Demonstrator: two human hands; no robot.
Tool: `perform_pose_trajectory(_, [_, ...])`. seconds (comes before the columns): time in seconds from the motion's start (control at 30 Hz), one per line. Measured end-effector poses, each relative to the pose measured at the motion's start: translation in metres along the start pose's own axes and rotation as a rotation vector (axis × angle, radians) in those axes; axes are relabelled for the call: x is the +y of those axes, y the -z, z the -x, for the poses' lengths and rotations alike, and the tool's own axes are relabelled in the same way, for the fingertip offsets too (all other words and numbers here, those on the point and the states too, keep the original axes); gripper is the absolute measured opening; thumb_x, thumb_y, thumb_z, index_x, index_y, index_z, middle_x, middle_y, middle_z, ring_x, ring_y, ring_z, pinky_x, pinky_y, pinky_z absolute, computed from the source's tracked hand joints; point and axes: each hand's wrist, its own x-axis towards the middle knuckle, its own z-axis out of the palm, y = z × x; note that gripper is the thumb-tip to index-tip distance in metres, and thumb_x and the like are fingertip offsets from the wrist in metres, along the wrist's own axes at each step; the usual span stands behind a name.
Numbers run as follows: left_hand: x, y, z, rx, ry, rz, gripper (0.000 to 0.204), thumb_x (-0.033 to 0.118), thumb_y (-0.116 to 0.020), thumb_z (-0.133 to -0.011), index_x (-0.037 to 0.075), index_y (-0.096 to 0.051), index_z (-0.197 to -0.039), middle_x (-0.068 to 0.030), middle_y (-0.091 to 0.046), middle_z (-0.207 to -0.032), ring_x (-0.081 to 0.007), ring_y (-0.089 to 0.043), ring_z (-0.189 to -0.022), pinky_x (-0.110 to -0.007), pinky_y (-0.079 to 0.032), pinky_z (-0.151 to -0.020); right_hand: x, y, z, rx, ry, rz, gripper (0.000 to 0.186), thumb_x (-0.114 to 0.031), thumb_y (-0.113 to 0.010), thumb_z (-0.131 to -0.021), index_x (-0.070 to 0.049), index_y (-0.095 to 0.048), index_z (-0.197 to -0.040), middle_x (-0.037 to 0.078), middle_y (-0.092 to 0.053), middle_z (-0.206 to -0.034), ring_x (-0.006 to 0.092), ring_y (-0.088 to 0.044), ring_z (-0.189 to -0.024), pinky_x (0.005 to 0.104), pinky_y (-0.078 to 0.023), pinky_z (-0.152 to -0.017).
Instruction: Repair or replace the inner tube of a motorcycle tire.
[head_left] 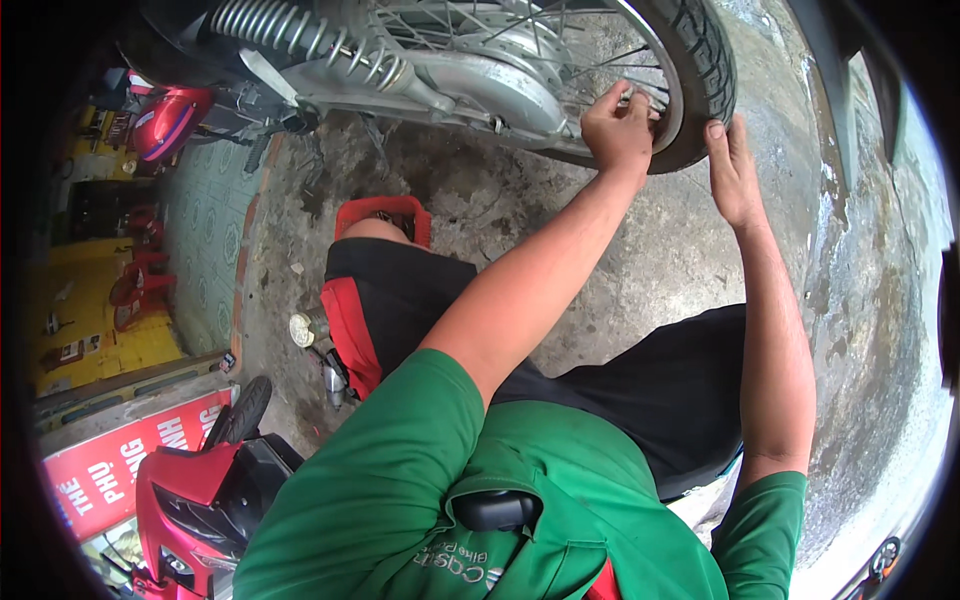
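A spoked motorcycle wheel (672,75) with a silver metal rim and a black treaded rubber tyre (712,60) is at the top of the view. The left hand (620,128) is at the wheel's lower part, its fingers curled in among the thin metal spokes (590,62) just inside the rim; whether they pinch anything I cannot tell, since the fingertips are partly hidden. The right hand (736,178) is open, its thumb and outstretched fingers resting against the wheel's outer edge, on the tyre. Just left of the wheel's hub runs a long, rounded silver metal casing (470,88), and farther left of the wheel slants a silver coil spring (300,38). Below and left of the wheel, a red plastic basket (424,218) stands on stained grey concrete (640,265). Well apart from the wheel, far below and left, is a red and black scooter (180,500).
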Motion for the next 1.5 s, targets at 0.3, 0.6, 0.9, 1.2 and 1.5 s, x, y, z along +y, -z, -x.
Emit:
perform_pose_trajectory(0.3, [0.006,-0.004,0.015,-0.021,0.002,0.201,0.045,0.012,-0.064,-0.100,0.002,-0.054,-0.143,-0.0019,-0.067,-0.097,-0.0090,-0.063,-0.070,-0.026,-0.056,-0.061,0.023,0.004,-0.005,0.036,-0.014,0.075,0.085,-0.061,-0.054,-0.100,0.002,-0.037,-0.154,0.026,-0.053,-0.145,0.0340,-0.051,-0.136,0.0414,-0.039,-0.114])
perform_pose_trajectory(0.6, [0.001,-0.011,0.009,0.048,-0.142,0.172,0.042,0.010,-0.062,-0.101,0.000,-0.055,-0.142,-0.0019,-0.066,-0.089,-0.0080,-0.061,-0.066,-0.025,-0.052,-0.055,0.002,0.008,-0.007,-0.050,-0.047,-0.042,0.082,-0.059,-0.058,-0.100,0.000,-0.038,-0.153,0.023,-0.058,-0.140,0.0284,-0.057,-0.127,0.0391,-0.042,-0.110])
perform_pose_trajectory(0.9, [0.010,-0.008,0.006,-0.003,0.005,0.065,0.046,0.011,-0.062,-0.101,0.003,-0.051,-0.145,-0.0010,-0.067,-0.095,-0.0093,-0.063,-0.068,-0.027,-0.055,-0.056,-0.001,0.008,-0.005,-0.036,-0.068,-0.079,0.083,-0.058,-0.059,-0.100,0.002,-0.038,-0.153,0.019,-0.061,-0.136,0.0243,-0.058,-0.123,0.0370,-0.044,-0.107])
perform_pose_trajectory(1.2, [0.012,-0.009,0.014,0.026,0.021,0.248,0.039,0.012,-0.064,-0.099,0.004,-0.059,-0.137,-0.0015,-0.065,-0.093,-0.0103,-0.064,-0.066,-0.026,-0.055,-0.055,0.000,0.008,-0.006,-0.066,-0.048,-0.115,0.081,-0.057,-0.059,-0.101,0.001,-0.038,-0.153,0.017,-0.061,-0.136,0.0225,-0.058,-0.123,0.0367,-0.043,-0.108])
perform_pose_trajectory(1.5, [-0.009,-0.008,-0.002,0.052,-0.224,-0.063,0.046,0.010,-0.061,-0.101,0.003,-0.050,-0.145,-0.0037,-0.066,-0.094,-0.0113,-0.064,-0.067,-0.028,-0.057,-0.057,-0.001,0.008,-0.006,-0.074,-0.042,-0.122,0.079,-0.055,-0.058,-0.102,0.001,-0.037,-0.153,0.018,-0.058,-0.140,0.0241,-0.056,-0.126,0.0374,-0.041,-0.110])
